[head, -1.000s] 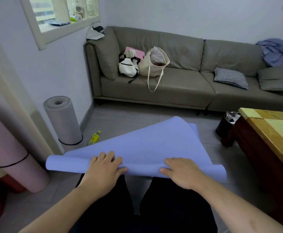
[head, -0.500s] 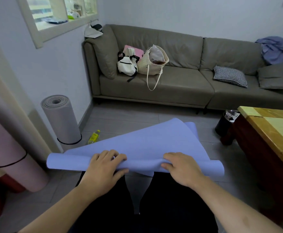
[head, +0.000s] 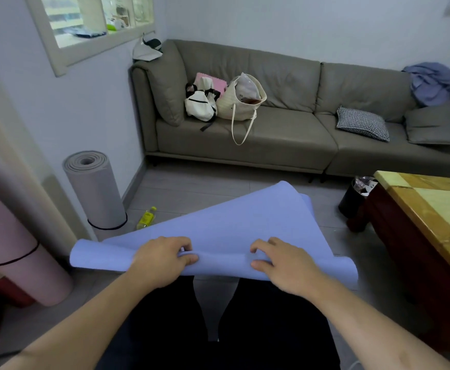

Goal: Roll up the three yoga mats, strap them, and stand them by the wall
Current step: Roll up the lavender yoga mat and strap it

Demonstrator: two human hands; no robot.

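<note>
Both hands grip the near rolled edge of the blue mat [head: 218, 231]; your left hand [head: 162, 259] and right hand [head: 285, 263] sit side by side w/ a gap between, fingers curled over the thin roll, tighter than a sec ago when they lay flatter; so the 1st turn is tucked, rolling barely begun; rest of mat lifts loose toward the sofa [head: 285, 145]; grey mat [head: 94, 190] and pink mat [head: 18, 257] already rolled, banded, standing by the wall; blue looks like the last.
</note>
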